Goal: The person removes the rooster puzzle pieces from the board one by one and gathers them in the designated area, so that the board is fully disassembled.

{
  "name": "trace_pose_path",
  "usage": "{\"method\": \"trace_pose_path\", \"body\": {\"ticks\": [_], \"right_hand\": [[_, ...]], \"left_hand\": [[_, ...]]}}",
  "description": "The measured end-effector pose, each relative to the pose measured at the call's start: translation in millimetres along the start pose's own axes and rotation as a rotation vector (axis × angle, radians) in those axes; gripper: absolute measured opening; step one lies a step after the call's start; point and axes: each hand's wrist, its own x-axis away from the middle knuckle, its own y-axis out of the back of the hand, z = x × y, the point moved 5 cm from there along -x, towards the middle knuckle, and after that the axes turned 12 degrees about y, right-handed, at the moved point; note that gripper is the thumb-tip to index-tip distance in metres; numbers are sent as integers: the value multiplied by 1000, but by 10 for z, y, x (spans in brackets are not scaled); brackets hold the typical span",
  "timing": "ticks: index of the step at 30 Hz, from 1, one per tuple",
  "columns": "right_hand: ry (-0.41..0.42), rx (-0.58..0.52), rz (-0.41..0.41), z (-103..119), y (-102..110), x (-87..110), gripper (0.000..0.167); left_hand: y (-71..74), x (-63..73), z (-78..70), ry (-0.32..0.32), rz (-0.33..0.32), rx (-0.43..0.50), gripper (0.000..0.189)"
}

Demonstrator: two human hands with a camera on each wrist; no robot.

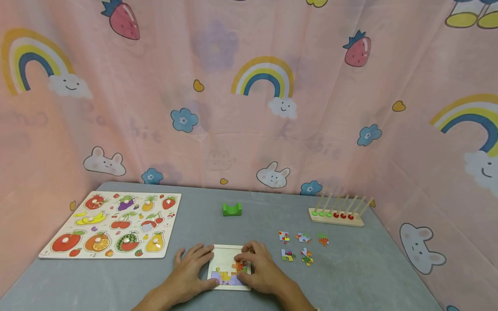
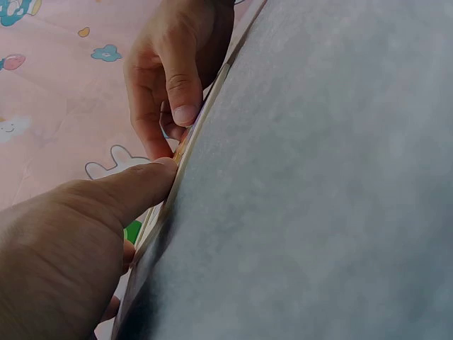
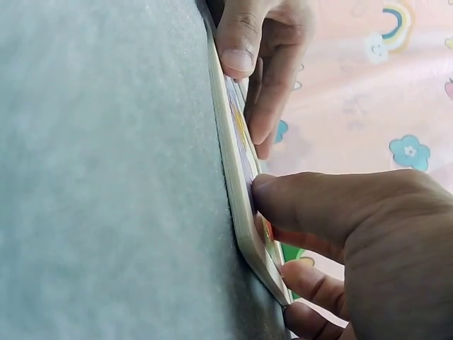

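Note:
A small wooden puzzle tray (image 1: 223,256) lies near the front of the table, its upper left part bare and jigsaw pieces (image 1: 225,277) along its near side. My left hand (image 1: 188,272) holds the tray's left side, thumb at the near left corner and fingers along the left rim. Over the right side, my right hand (image 1: 264,270) has thumb and bent index finger at an orange puzzle piece (image 1: 238,266), partly hidden beneath them. In the right wrist view, the right thumb (image 3: 272,195) rests on the pieces, and other fingers touch the tray's edge.
Several loose jigsaw pieces (image 1: 288,255) lie right of the tray. A fruit peg board (image 1: 113,231) occupies the left side. Behind the tray stands a green arched block (image 1: 232,210); a rod counter with green and red beads (image 1: 336,218) is at the back right. A printed curtain (image 1: 241,142) surrounds the table.

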Motion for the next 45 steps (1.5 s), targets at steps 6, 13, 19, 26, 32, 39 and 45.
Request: {"method": "trace_pose_path", "body": {"ticks": [6,13,19,26,32,39,45], "right_hand": [[-12,-20,-15,5,-2,10,27],[14,-29,-47,31,3,21,32],[39,-12,-39,35,-3,30,31],[34,-11,6,9,-7,33,33],[58,-13,4,20,11,34,36],[78,-7,15,29,34,29,38],[116,23,-1,47,60,19,36]], "left_hand": [[9,1,-10,2,7,1,70],[9,-5,-16,-1,-2,-11,69],[6,-3,-17,-2,2,-10,70],[10,-4,-18,3,6,-4,70],[9,-6,-19,8,12,2,70],[8,-6,-17,7,6,6,69],[5,-7,-13,11,15,11,70]]}}
